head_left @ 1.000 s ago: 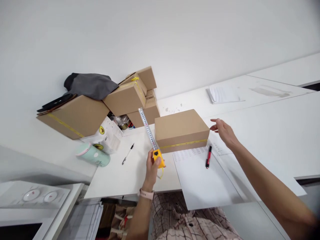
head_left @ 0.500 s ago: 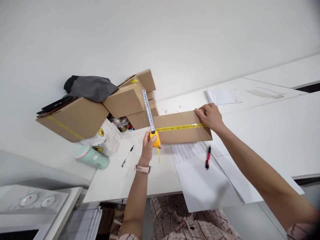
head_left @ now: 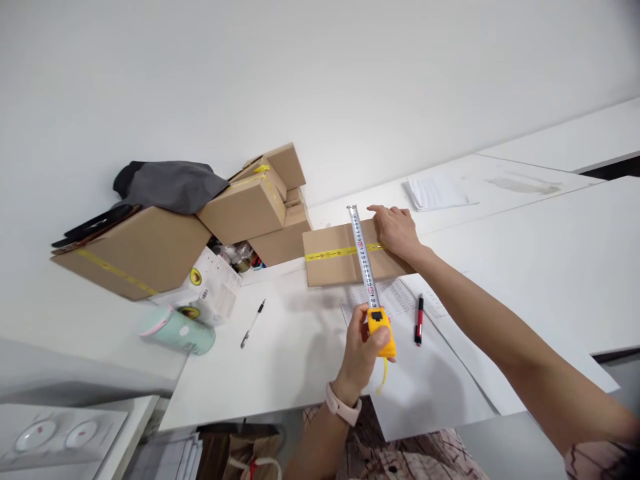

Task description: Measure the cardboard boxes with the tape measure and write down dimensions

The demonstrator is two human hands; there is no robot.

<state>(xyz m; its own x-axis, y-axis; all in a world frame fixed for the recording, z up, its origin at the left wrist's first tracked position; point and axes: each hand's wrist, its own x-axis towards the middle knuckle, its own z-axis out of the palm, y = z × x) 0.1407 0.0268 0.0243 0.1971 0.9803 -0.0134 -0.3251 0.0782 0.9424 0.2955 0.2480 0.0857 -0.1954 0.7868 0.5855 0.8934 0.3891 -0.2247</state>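
My left hand (head_left: 364,347) is closed around a yellow tape measure (head_left: 382,331), with its strap hanging below. The silver blade (head_left: 363,257) is drawn out and crosses above a brown cardboard box (head_left: 327,267) from near side to far side. Its hooked end sits past the box's far edge. Yellow printed tape (head_left: 333,254) runs along the box's top. My right hand (head_left: 397,232) lies over the right part of the box, index finger stretched towards the blade's end without touching it. Its thumb is hidden.
Stacked cardboard boxes (head_left: 245,210) and a dark grey cloth (head_left: 170,187) are at the back left. A mint bottle (head_left: 183,331) and a pen (head_left: 253,324) lie on the left. A red marker (head_left: 419,320) rests on printed sheets (head_left: 420,393) near the front edge.
My left hand has moved right and nearer with the tape measure, bringing its blade from the box's left end across its middle. My right hand has shifted left from the box's right end, its index finger now extended.
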